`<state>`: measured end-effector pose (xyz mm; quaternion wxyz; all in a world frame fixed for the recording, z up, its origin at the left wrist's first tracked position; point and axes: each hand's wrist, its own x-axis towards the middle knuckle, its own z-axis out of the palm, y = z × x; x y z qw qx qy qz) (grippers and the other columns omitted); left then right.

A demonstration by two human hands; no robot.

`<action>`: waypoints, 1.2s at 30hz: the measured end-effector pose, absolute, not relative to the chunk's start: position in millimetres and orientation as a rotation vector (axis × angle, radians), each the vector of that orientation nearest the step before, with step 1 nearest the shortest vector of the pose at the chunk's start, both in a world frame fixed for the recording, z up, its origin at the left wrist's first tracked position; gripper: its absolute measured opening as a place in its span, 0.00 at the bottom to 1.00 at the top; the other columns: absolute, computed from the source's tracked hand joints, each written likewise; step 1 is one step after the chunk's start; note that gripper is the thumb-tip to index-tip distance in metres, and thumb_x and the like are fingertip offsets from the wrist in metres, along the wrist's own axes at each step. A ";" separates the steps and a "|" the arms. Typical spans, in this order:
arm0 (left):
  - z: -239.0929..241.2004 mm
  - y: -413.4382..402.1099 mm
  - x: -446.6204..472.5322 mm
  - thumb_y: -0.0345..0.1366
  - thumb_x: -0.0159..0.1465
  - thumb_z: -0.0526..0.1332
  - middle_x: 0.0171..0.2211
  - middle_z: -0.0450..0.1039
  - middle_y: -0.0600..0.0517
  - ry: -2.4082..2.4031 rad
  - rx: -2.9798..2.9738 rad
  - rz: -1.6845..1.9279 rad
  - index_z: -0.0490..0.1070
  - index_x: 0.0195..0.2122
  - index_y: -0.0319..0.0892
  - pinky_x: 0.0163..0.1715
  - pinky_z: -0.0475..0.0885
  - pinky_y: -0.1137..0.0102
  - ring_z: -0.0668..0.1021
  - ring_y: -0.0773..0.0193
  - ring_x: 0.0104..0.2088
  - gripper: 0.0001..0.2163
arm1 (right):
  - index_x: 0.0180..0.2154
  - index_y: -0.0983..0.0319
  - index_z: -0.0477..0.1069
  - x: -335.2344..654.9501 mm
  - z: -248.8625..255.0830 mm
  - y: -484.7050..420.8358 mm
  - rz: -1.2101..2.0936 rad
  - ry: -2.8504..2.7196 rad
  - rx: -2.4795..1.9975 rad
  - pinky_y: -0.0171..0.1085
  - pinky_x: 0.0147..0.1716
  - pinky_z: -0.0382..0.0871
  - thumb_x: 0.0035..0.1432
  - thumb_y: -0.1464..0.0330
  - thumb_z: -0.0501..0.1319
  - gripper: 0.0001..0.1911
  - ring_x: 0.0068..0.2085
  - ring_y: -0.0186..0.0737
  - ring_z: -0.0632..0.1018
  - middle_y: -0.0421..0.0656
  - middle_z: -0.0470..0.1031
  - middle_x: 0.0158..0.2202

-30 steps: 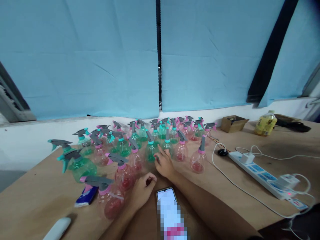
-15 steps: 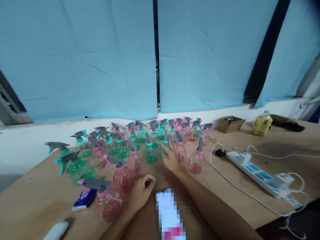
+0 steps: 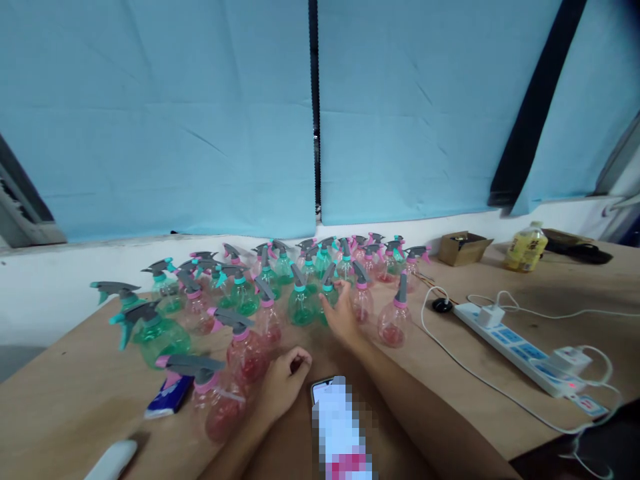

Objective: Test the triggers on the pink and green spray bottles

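Spray bottle of round green transparent plastic [image 3: 327, 291] stands at twelve o'clock from the lit phone [image 3: 336, 427]. At the bottle's five o'clock, the right hand [image 3: 344, 317] has thumb and fingers parted about its neck; whether they grip, I cannot tell. At seven o'clock, the left hand [image 3: 287, 377] curls loosely, contents hidden, near a round pink plastic sprayer [image 3: 247, 357].

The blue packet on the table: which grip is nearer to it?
Left. The left grip is to the right of the blue packet, with a pink spray bottle between them; the right grip is farther right and farther back, at a green spray bottle.
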<state>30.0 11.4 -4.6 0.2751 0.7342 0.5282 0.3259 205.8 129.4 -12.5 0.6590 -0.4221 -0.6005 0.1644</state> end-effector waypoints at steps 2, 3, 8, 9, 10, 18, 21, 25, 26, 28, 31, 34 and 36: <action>-6.0 12.1 29.9 0.41 0.65 0.54 0.30 0.78 0.53 1.419 1.978 0.877 0.74 0.32 0.44 0.34 0.66 0.70 0.77 0.60 0.33 0.11 | 0.54 0.59 0.53 206.1 -12.8 128.7 0.407 -1.317 -0.916 0.46 0.54 0.66 0.59 0.67 0.59 0.24 0.53 0.45 0.73 0.50 0.69 0.50; -6.5 12.4 29.7 0.41 0.65 0.54 0.30 0.78 0.53 1.418 1.978 0.876 0.74 0.32 0.44 0.34 0.66 0.70 0.77 0.60 0.33 0.11 | 0.55 0.59 0.52 206.4 -12.0 127.1 0.428 -1.300 -0.900 0.44 0.52 0.67 0.57 0.69 0.59 0.26 0.51 0.43 0.74 0.49 0.69 0.48; -6.1 12.8 28.9 0.41 0.65 0.54 0.29 0.77 0.53 1.410 1.965 0.899 0.73 0.31 0.43 0.33 0.66 0.70 0.77 0.60 0.31 0.11 | 0.62 0.59 0.50 209.4 1.4 114.4 0.584 -1.345 -0.834 0.37 0.40 0.70 0.51 0.74 0.59 0.38 0.37 0.38 0.75 0.40 0.72 0.37; -5.5 12.7 29.1 0.41 0.65 0.54 0.28 0.77 0.53 1.408 1.961 0.906 0.73 0.31 0.43 0.33 0.66 0.70 0.77 0.60 0.31 0.12 | 0.61 0.59 0.55 209.9 4.3 112.6 0.593 -1.368 -0.834 0.37 0.39 0.69 0.51 0.73 0.60 0.35 0.36 0.38 0.75 0.40 0.73 0.37; -4.8 12.6 29.3 0.41 0.65 0.54 0.28 0.77 0.53 1.406 1.958 0.912 0.73 0.30 0.43 0.34 0.67 0.70 0.77 0.60 0.32 0.12 | 0.57 0.60 0.61 210.4 6.5 111.5 0.590 -1.386 -0.842 0.36 0.38 0.69 0.51 0.72 0.60 0.30 0.35 0.38 0.74 0.40 0.73 0.36; -5.1 14.9 28.5 0.41 0.64 0.55 0.28 0.77 0.52 1.399 1.925 0.957 0.74 0.29 0.43 0.35 0.67 0.69 0.76 0.60 0.31 0.12 | 0.44 0.57 0.76 215.5 8.0 119.3 0.869 -1.549 -0.696 0.36 0.36 0.70 0.50 0.73 0.58 0.18 0.34 0.37 0.75 0.39 0.75 0.33; -5.4 15.6 27.8 0.40 0.63 0.55 0.28 0.77 0.52 1.391 1.919 0.951 0.74 0.29 0.43 0.35 0.67 0.69 0.76 0.60 0.30 0.11 | 0.40 0.58 0.78 221.3 16.7 117.8 1.063 -1.607 -0.586 0.38 0.40 0.72 0.47 0.72 0.60 0.16 0.39 0.40 0.77 0.42 0.78 0.40; -2.0 14.2 29.5 0.39 0.61 0.56 0.28 0.77 0.52 1.382 1.913 0.929 0.75 0.28 0.43 0.34 0.67 0.69 0.75 0.60 0.30 0.10 | 0.40 0.60 0.77 224.9 28.5 109.8 1.366 -1.700 -0.443 0.39 0.38 0.72 0.46 0.72 0.57 0.17 0.33 0.38 0.79 0.44 0.80 0.39; -1.0 13.7 30.0 0.39 0.61 0.57 0.27 0.76 0.52 1.379 1.912 0.923 0.75 0.28 0.43 0.34 0.67 0.69 0.75 0.60 0.30 0.10 | 0.40 0.61 0.77 224.0 29.9 108.0 1.382 -1.704 -0.423 0.39 0.38 0.71 0.46 0.72 0.57 0.18 0.31 0.37 0.78 0.44 0.80 0.38; 0.3 13.2 30.6 0.41 0.62 0.56 0.26 0.75 0.53 1.383 1.911 0.922 0.75 0.28 0.43 0.33 0.66 0.70 0.75 0.60 0.30 0.11 | 0.41 0.61 0.76 220.1 31.1 105.0 1.375 -1.687 -0.397 0.39 0.36 0.71 0.46 0.72 0.57 0.18 0.28 0.36 0.78 0.43 0.81 0.37; -0.4 14.2 30.1 0.45 0.63 0.56 0.23 0.71 0.55 1.412 1.904 0.948 0.73 0.27 0.42 0.31 0.64 0.70 0.72 0.62 0.27 0.14 | 0.41 0.60 0.76 211.5 32.0 102.4 1.362 -1.666 -0.391 0.38 0.34 0.70 0.46 0.71 0.58 0.18 0.25 0.35 0.77 0.42 0.81 0.36; -3.4 16.4 29.0 0.46 0.64 0.56 0.21 0.68 0.56 1.420 1.884 0.968 0.71 0.26 0.42 0.29 0.63 0.71 0.70 0.64 0.25 0.15 | 0.39 0.61 0.76 204.9 33.1 101.8 1.361 -1.648 -0.412 0.37 0.31 0.69 0.45 0.70 0.58 0.17 0.23 0.34 0.75 0.41 0.80 0.33; -5.1 17.6 28.5 0.46 0.64 0.56 0.20 0.67 0.57 1.423 1.878 0.966 0.71 0.26 0.42 0.29 0.62 0.71 0.70 0.64 0.24 0.15 | 0.38 0.62 0.76 203.0 32.5 102.8 1.364 -1.610 -0.429 0.36 0.29 0.68 0.44 0.70 0.58 0.17 0.22 0.34 0.74 0.40 0.79 0.30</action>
